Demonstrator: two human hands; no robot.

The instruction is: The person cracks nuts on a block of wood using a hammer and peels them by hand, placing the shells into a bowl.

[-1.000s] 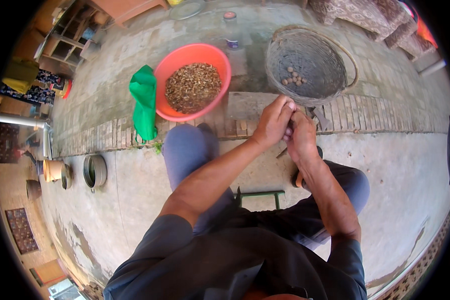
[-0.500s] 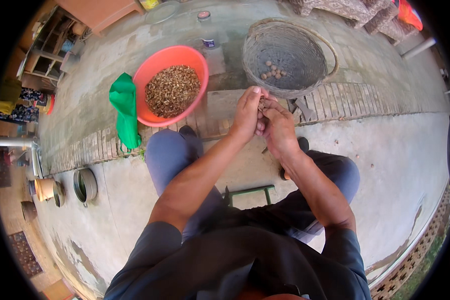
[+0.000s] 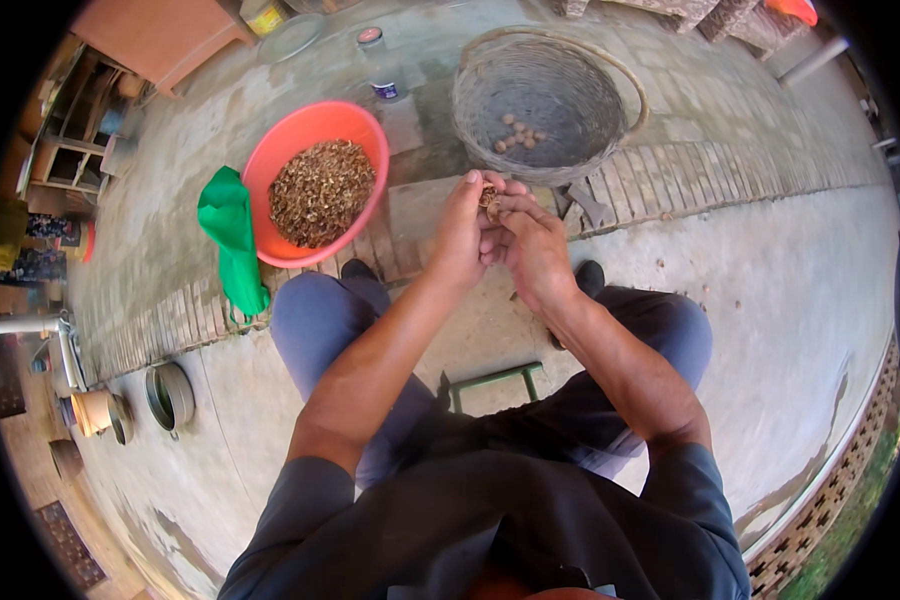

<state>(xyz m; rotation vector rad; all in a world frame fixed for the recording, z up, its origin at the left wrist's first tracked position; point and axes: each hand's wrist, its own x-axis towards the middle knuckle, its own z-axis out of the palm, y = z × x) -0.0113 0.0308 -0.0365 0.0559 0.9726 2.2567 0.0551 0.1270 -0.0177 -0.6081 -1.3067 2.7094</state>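
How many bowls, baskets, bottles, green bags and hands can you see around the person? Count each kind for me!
Orange bowl, full of brown bits: 1
Woven basket: 1
Bottle: 1
Green bag: 1
Hands, left hand and right hand, pinching a small nut: 2
Total: 6

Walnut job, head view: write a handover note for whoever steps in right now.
Left hand and right hand: both pinch one small brown nut, held up between the fingertips.
Woven basket ahead holds a few shelled nuts.
Orange basin, front left, is full of brown shell bits; green bag beside it.
Done: a few nuts. Left: the one in hand is not yet dropped.
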